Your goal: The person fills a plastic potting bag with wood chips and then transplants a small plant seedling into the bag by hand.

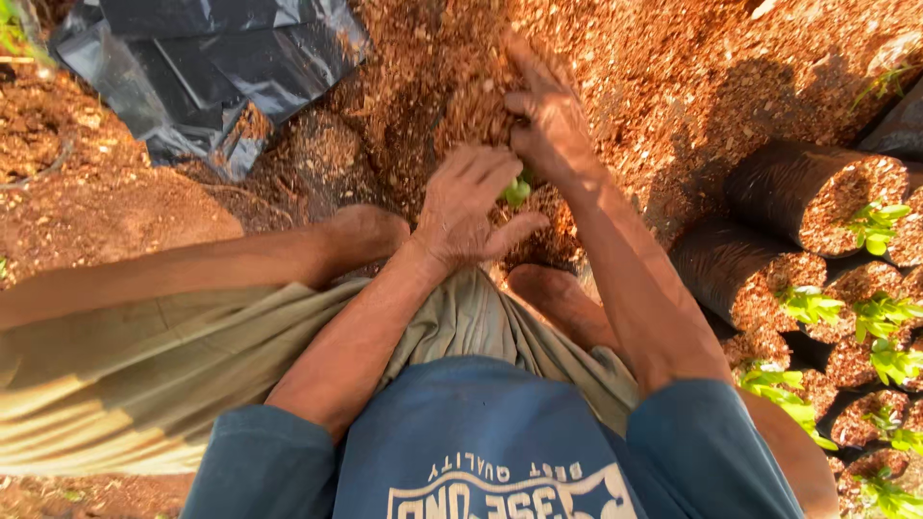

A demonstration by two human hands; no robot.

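Note:
My left hand [466,207] is low over a mound of reddish-brown sawdust soil [461,86], fingers spread, beside a small green seedling [517,190]. My right hand [543,111] reaches just beyond it, fingers pressed into the soil and scooping it against the seedling. Whether either hand grips the seedling stem is hidden between the palms. My bare feet [370,231] rest on the ground on either side of the spot where the hands work.
A heap of empty black plastic bags [207,67] lies at the upper left. On the right, several black grow bags [798,187] filled with soil hold green seedlings [875,226], lying in a row. Loose soil covers the ground.

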